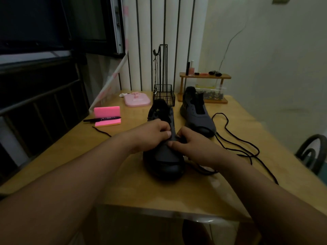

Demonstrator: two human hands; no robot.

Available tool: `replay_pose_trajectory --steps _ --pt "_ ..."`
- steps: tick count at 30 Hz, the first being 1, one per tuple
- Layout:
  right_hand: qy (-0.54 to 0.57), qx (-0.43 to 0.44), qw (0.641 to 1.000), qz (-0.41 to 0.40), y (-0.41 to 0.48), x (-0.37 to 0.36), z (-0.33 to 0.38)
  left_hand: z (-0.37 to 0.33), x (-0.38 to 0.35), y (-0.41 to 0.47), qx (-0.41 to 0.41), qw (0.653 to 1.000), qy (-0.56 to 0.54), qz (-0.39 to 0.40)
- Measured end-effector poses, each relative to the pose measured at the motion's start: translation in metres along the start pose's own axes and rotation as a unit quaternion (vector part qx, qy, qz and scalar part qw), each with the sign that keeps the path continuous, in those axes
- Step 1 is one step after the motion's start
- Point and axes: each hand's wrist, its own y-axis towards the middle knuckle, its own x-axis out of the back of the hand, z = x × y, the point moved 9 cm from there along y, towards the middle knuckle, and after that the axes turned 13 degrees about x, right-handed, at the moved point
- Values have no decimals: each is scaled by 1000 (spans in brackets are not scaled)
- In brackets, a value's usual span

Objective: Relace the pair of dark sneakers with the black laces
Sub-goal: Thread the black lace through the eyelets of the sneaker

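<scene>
L hand (150, 134) & R hand (192, 145) pinch dark fabric sneaker (164, 156) at low eyelets; upper soft, light; thin black lace (235, 137) limp, grip near tip.

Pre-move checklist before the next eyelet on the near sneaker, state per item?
1. near sneaker sits flat on the table: ok.
2. left hand grips its upper: ok.
3. right hand pinches at the throat; lace tip in the fingers: cannot tell.
4. black lace slack lies loose to the right, loops crossing; tangle-free: cannot tell.
5. far sneaker, unlaced, stands apart from both hands: ok.
6. Eyelets visible: not ok, hands cover them and the light is dim.
</scene>
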Motion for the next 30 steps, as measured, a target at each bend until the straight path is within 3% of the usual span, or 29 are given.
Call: replay_pose_trajectory --steps 4,8,10,13,14,15,17,19,20,22,24,27,30 --pt "-43 -9 999 6 2 0 -1 1 8 -2 -17 997 -4 -78" --pt "-65 -12 998 18 1 0 0 21 48 -3 22 972 -156 -174" --pt "-74 -15 997 20 1 0 -1 46 77 -5 77 911 -330 -236" --pt "-81 -18 996 21 1 1 -1 68 88 -6 99 752 -613 -220" --pt "-82 -19 996 24 1 1 -2 62 83 -4 82 736 -646 -186" --pt "-85 -20 996 26 1 1 -2 52 78 -3 61 747 -644 -155" --pt "-91 -22 995 25 0 2 -3 25 67 -6 14 839 -530 -124" --pt "-88 -20 996 14 1 3 -4 -3 61 -12 -34 949 -276 -149" --pt "-86 -19 996 8 1 3 -5 -15 56 -14 -62 978 -118 -162" --pt "-86 -17 996 5 1 2 -5 -31 35 -15 -100 971 167 -141" --pt "-90 -20 996 6 1 1 -5 -35 22 -17 -105 930 333 -119" --pt "-94 -29 995 7 0 0 -6 -43 19 -15 -126 889 424 -121" --pt "-96 -39 995 11 1 0 -7 -47 17 -10 -133 878 450 -96"
